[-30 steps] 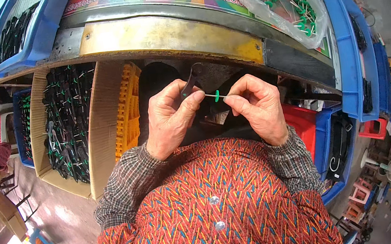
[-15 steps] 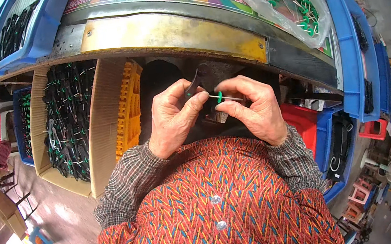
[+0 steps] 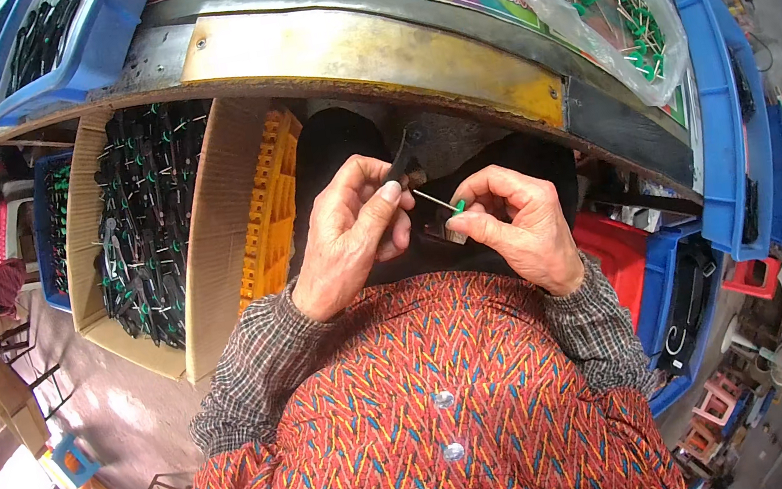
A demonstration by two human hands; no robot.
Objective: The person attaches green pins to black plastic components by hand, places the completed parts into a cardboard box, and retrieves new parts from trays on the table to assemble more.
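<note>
My left hand (image 3: 336, 248) is closed round a flat black plastic piece (image 3: 401, 157), its narrow end sticking up past the thumb. Across from it, my right hand (image 3: 522, 230) pinches a thin metal pin by its green plastic part (image 3: 459, 206). The bare pin shaft (image 3: 432, 200) slants up to the left, with its tip close to my left fingertips. Whether the tip touches the black piece, I cannot tell. Both hands are above my lap, just in front of the bench edge.
A metal-edged bench (image 3: 363, 58) crosses ahead. On it lies a clear plastic bag (image 3: 663, 67) of green-headed pins. To the left stand a cardboard box (image 3: 204, 242) full of black-and-green parts and an orange crate (image 3: 270, 212). Blue bins (image 3: 709, 106) flank the right side.
The black piece has turned in my left hand and now shows narrower. The green part has come against my right fingertips, and the pin slopes more. The whole view has shifted slightly.
</note>
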